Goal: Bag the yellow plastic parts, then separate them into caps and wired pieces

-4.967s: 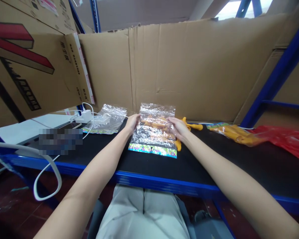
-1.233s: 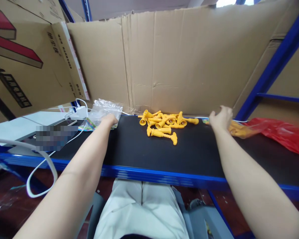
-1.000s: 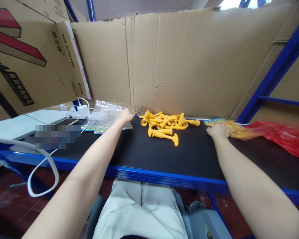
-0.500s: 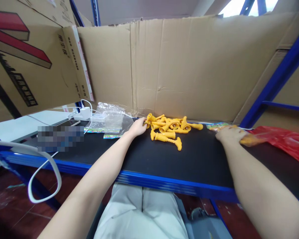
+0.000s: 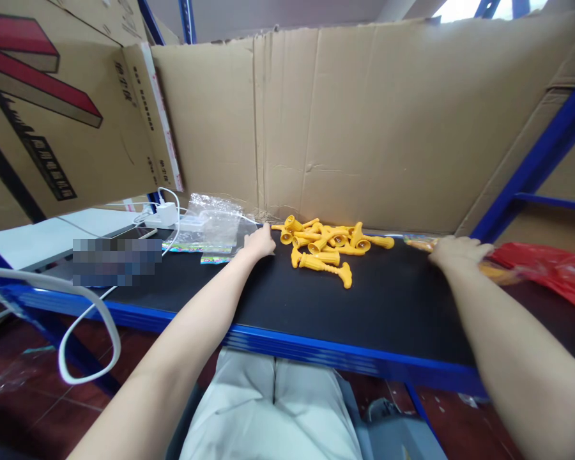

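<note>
Several yellow plastic pieces, shaped like small hammer-like handles with hollow cup ends, lie in a loose pile (image 5: 326, 239) at the back of the black shelf top (image 5: 287, 300). Just left of the pile is my left hand (image 5: 260, 244), its fingers bent and partly hidden by the hand itself; what they hold, if anything, cannot be made out. Clear plastic bags (image 5: 215, 233) with colourful printed edges lie to its left. Over on the right, my right hand (image 5: 460, 252) is closed over a clear bag of yellow pieces (image 5: 501, 273), covering much of it.
A red plastic bag (image 5: 546, 265) lies at the far right. A white charger (image 5: 167, 215), cables and a blurred-out object (image 5: 117, 262) are on the left. Cardboard (image 5: 364, 128) walls the back; a blue metal edge (image 5: 316, 354) runs along the front.
My left hand has shifted left, off the edge of the yellow pile. My right hand has moved slightly right on the bag. The view has tilted a little.
</note>
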Demonstrator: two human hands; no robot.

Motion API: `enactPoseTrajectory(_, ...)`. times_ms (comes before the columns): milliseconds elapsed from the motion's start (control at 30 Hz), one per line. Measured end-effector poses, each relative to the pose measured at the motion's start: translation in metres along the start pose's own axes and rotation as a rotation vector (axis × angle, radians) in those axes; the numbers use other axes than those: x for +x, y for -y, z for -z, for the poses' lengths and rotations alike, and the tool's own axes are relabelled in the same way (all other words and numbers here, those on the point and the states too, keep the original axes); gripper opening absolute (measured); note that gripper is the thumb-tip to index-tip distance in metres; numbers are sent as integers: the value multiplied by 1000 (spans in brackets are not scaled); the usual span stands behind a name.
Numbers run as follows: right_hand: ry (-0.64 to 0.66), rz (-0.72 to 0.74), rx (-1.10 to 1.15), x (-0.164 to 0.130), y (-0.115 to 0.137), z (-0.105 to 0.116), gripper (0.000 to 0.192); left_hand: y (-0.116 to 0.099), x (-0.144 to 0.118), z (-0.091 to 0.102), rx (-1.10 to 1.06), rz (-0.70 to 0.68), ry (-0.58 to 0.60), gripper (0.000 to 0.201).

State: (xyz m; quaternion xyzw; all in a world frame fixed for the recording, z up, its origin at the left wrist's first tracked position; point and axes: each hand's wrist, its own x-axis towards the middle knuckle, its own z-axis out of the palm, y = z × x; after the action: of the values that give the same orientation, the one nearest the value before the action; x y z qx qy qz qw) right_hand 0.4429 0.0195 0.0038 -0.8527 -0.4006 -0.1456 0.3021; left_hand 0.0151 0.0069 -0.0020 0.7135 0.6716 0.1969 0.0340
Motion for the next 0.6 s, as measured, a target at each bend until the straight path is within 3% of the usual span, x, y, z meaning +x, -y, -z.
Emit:
enactPoseTrajectory(100,118,-16,-268,0,7,13,43,7,1,2,80,92,73,46)
enactPoseTrajectory(267,76,177,-401,-7,37,50,42,21,8,-1,160,113,166,43)
enactPoseTrajectory(367,39,289,-372,-20,63,77,40,27,11,0,181,95,177,46)
enactPoseTrajectory(467,-77,415,-255,-35,89,99,36,32,14,1,195,102,161,46)
enactPoseTrajectory(600,-206,566,-47,-55,120,110,32,38,24,-1,166,97,151,43)
